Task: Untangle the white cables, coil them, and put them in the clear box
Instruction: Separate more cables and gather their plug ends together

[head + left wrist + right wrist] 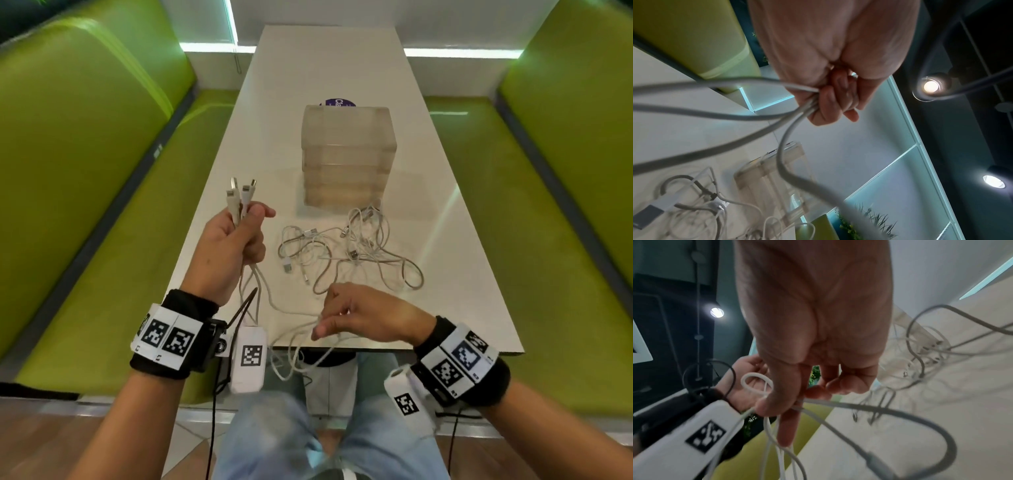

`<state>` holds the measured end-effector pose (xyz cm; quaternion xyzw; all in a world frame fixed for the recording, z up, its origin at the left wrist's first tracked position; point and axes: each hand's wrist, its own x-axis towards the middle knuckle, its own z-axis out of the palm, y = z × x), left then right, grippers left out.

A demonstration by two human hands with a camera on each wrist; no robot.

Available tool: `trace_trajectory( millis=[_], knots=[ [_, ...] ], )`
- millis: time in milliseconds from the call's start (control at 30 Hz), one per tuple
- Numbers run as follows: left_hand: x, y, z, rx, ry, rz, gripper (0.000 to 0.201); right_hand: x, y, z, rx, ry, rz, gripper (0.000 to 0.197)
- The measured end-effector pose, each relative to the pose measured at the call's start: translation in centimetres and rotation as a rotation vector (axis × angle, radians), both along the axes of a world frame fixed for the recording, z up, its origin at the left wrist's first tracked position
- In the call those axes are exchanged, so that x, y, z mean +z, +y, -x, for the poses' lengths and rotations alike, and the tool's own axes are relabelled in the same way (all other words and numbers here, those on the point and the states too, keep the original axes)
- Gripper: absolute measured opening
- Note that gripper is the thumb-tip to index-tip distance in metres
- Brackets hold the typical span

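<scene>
My left hand (pixel 239 229) is raised above the table's near left corner and grips several white cable ends (pixel 239 198), their plugs pointing up; its fist (pixel 830 100) closes round the strands. Those cables hang down to my right hand (pixel 346 315), which pinches the loose loops (pixel 777 434) at the table's near edge. A tangle of white cables (pixel 349 253) lies on the table between my hands and the clear box (pixel 347 157). The box stands upright in mid-table, and I cannot tell whether anything is inside.
The white table (pixel 462 274) is narrow, with green benches (pixel 85 205) on both sides. A purple round sticker (pixel 337 102) shows behind the box. Cable loops droop off the near edge over my lap (pixel 298 363).
</scene>
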<state>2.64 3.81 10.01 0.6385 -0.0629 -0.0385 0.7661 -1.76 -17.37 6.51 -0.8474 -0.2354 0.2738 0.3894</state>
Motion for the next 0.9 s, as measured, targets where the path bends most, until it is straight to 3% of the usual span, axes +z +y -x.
trace_trajectory(
  millis=[100,167,300,367,533,667,833,900],
  knots=[
    [0.4,-0.2,-0.1,0.028,-0.012,0.033,0.019,-2.1,0.1,0.9,-0.051,0.094,0.030,0.023],
    [0.6,-0.3,-0.1,0.052,-0.008,0.030,0.023,-2.8,0.2,1.4,-0.081,0.177,0.004,0.012],
    [1.0,-0.2,-0.3,0.062,-0.009,0.059,0.025,-2.6,0.2,2.2,-0.025,0.494,-0.180,0.009],
    [0.9,-0.1,-0.5,0.062,-0.012,0.065,0.025,-2.7,0.0,2.3,0.006,0.554,-0.165,0.011],
    [1.0,-0.4,-0.3,0.068,-0.007,0.073,0.021,-4.2,-0.1,2.2,-0.107,0.440,-0.011,0.016],
    [0.8,-0.5,-0.4,0.035,0.016,0.124,0.016,-4.1,-1.4,1.3,-0.092,0.178,0.307,0.063],
    [0.5,-0.5,-0.7,-0.019,0.019,0.169,0.022,-1.1,-3.2,-0.7,-0.307,0.135,0.127,0.083],
    [0.4,-0.9,-0.7,-0.045,0.023,0.190,0.022,-0.1,-2.6,-0.9,-0.313,0.063,0.015,0.080]
  ],
)
